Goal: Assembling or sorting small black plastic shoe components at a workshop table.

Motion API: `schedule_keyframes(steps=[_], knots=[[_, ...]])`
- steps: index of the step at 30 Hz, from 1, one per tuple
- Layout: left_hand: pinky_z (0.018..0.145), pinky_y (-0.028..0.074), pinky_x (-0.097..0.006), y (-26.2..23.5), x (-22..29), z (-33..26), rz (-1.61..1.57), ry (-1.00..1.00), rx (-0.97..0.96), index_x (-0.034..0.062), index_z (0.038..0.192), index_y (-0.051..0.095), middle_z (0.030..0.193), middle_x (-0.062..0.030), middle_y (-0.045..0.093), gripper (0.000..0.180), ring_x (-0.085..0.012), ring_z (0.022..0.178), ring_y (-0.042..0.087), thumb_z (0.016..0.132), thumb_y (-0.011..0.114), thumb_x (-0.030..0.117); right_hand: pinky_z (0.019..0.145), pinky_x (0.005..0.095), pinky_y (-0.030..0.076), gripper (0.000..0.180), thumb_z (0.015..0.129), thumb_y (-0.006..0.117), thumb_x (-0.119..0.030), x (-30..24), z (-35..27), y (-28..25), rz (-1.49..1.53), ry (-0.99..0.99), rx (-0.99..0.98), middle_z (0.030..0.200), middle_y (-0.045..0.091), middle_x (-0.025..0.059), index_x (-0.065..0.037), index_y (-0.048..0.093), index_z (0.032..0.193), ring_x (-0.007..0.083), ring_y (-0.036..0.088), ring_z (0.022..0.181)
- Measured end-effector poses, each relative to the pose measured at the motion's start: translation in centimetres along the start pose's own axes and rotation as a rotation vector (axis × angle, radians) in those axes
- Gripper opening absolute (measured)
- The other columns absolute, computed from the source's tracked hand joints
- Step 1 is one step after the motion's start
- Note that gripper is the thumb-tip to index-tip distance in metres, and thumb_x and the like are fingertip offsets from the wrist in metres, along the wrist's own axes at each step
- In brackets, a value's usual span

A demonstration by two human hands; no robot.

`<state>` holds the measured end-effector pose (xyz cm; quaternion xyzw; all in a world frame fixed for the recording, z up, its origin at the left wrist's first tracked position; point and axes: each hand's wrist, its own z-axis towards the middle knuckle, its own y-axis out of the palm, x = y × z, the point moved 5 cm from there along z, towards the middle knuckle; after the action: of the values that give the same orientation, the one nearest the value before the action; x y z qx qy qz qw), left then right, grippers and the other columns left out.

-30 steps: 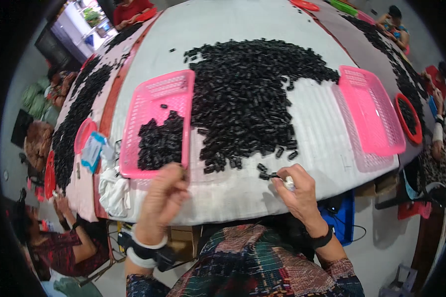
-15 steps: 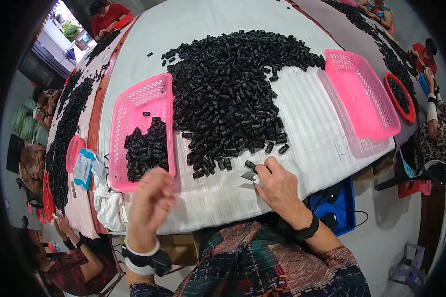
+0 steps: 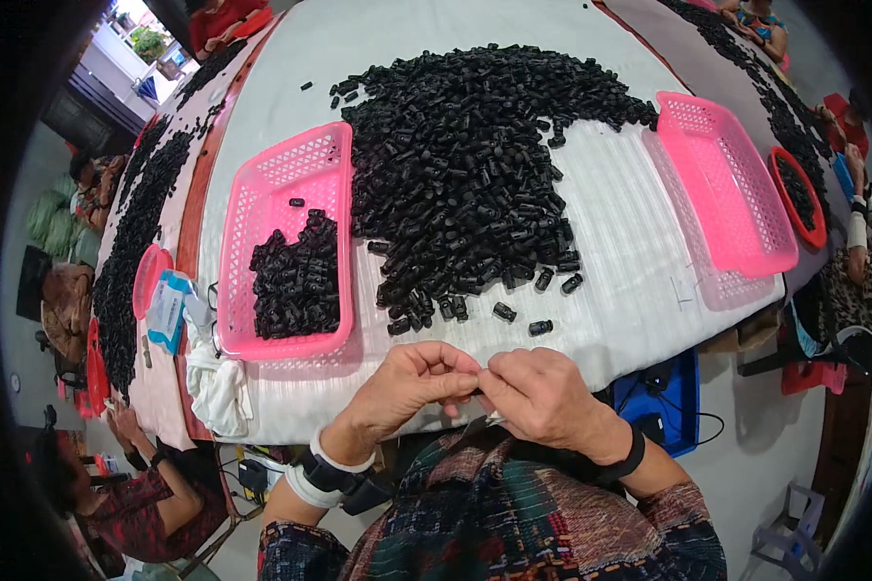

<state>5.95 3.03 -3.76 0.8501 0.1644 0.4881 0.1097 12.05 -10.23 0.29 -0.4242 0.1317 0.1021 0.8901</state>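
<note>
Both my hands meet in front of me at the near table edge. My left hand (image 3: pixel 412 385) is closed in a pinch, its fingertips touching those of my right hand. Between them shows a small dark bit, mostly covered by the fingers, that looks like one of the black plastic parts. My right hand (image 3: pixel 543 402) is closed too, and a white-wrapped piece (image 3: pixel 495 418) pokes out beneath it; the blade seen with it earlier is hidden now. Just beyond lie loose small black cylindrical parts (image 3: pixel 541 328), in front of a large heap of them (image 3: pixel 455 184).
A pink basket (image 3: pixel 344 242) partly filled with black parts stands left of the heap; another pink basket (image 3: pixel 727 194) is at the right. White cloth (image 3: pixel 218 392) lies at the left edge. A blue crate (image 3: pixel 686 397) sits below the table. Other people work at neighbouring tables.
My left hand has come from beside the left basket to meet my right hand. The right hand has drawn back toward me from the loose parts, and the blade has gone from sight.
</note>
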Motion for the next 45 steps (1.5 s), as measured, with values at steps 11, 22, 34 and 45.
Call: schedule_keyframes(steps=[11, 22, 34, 45], knots=[[0.056, 0.051, -0.021, 0.3, -1.7, -0.4, -0.351, -0.070, -0.099, -0.0045, 0.102, 0.057, 0.082, -0.0093, 0.062, 0.023, -0.0135, 0.070, 0.061, 0.081, 0.060, 0.005, 0.062, 0.0266, 0.048, 0.033, 0.063, 0.070, 0.002, 1.8, -0.4, 0.4, 0.706, 0.474, 0.097, 0.085, 0.056, 0.0102, -0.001, 0.059, 0.094, 0.0187, 0.059, 0.072], [0.063, 0.049, -0.023, 1.3, -1.7, -0.2, -0.493, -0.021, -0.085, -0.0024, 0.106, 0.056, 0.092, -0.0102, 0.063, 0.024, -0.0134, 0.079, 0.061, 0.086, 0.055, 0.012, 0.064, 0.0270, 0.045, 0.042, 0.063, 0.073, -0.004, 1.7, -0.1, 0.4, 0.571, 0.449, 0.156, 0.091, 0.052, 0.0094, -0.001, 0.059, 0.102, 0.0190, 0.054, 0.076], [0.064, 0.047, -0.022, 3.2, -0.9, -0.6, -0.608, 0.087, -0.044, -0.0033, 0.102, 0.056, 0.088, -0.0080, 0.061, 0.021, -0.0120, 0.076, 0.058, 0.087, 0.053, 0.012, 0.047, 0.0265, 0.042, 0.038, 0.061, 0.074, -0.002, -0.3, -0.1, -1.2, 0.164, 0.173, 0.426, 0.081, 0.055, 0.0089, 0.000, 0.061, 0.097, 0.0187, 0.051, 0.057], [0.065, 0.048, -0.023, 3.4, -1.1, -0.8, -0.684, 0.093, -0.043, -0.0040, 0.104, 0.056, 0.091, -0.0086, 0.061, 0.021, -0.0126, 0.077, 0.058, 0.087, 0.054, 0.008, 0.043, 0.0274, 0.037, 0.032, 0.060, 0.073, -0.004, -0.6, 0.3, -1.9, 0.142, 0.145, 0.417, 0.075, 0.054, 0.0076, 0.003, 0.063, 0.090, 0.0170, 0.048, 0.051]])
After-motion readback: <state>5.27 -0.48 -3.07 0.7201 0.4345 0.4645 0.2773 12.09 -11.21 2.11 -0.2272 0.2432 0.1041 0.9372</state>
